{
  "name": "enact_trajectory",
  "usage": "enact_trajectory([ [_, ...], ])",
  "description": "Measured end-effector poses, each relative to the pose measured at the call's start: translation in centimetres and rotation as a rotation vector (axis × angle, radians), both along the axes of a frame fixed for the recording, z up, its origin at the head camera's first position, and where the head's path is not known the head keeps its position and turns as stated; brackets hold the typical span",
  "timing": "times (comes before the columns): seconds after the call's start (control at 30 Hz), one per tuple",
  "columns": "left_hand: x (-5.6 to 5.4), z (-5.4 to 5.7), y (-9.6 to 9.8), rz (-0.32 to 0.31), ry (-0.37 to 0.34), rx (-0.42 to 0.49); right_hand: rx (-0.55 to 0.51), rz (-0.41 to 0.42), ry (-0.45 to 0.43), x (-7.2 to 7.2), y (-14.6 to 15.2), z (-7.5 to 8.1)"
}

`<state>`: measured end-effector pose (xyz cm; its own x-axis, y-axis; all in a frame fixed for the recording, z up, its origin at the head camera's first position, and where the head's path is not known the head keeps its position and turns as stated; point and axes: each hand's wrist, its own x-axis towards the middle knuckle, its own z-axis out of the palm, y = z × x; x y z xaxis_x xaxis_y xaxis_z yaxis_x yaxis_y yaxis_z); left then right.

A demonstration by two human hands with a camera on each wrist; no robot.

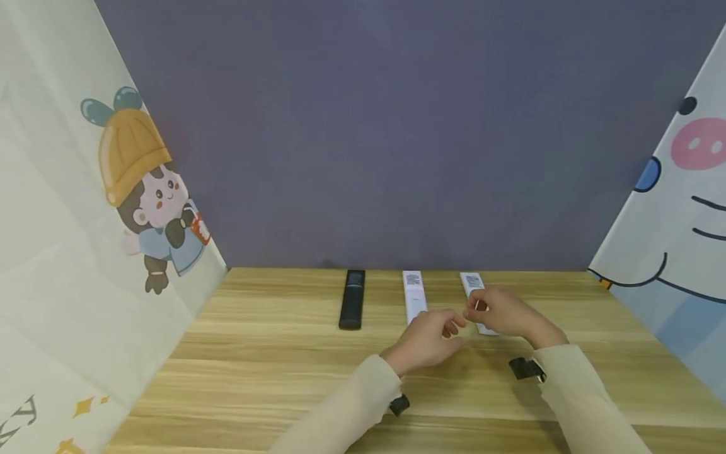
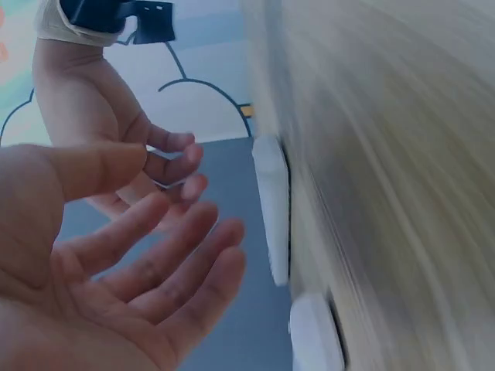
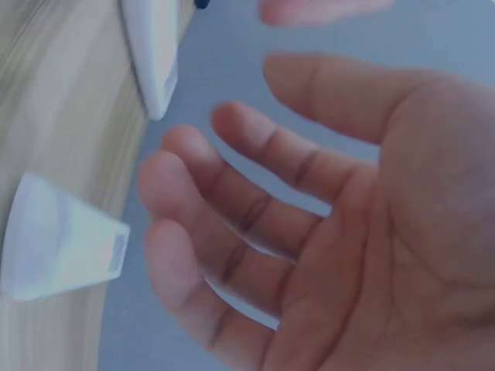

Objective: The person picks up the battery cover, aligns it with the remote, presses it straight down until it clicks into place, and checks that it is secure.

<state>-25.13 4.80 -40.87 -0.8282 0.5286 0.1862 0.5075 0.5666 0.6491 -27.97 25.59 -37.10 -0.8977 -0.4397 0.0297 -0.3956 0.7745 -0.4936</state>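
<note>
Three remote controls lie in a row at the back of the wooden table. The black remote control is leftmost, a white remote control is in the middle, and another white remote control is at the right. My left hand hovers in front of the middle remote and hides its near end. Over the right remote hangs my right hand, covering part of it. Both hands hold nothing, their fingers loosely bent and facing each other. The left wrist view shows the left palm empty; in the right wrist view the right hand is empty too.
A wooden table spreads beneath both hands. Behind it stands a plain grey-blue panel. Printed cloths with cartoon figures hang at the left and right sides.
</note>
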Motion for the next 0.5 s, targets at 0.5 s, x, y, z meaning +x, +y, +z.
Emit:
enact_trajectory([
  [0.5, 1.6, 1.1, -11.0, 0.009, -0.060, -0.192, 0.047, 0.138, 0.016, 0.8, 0.7, 0.1],
])
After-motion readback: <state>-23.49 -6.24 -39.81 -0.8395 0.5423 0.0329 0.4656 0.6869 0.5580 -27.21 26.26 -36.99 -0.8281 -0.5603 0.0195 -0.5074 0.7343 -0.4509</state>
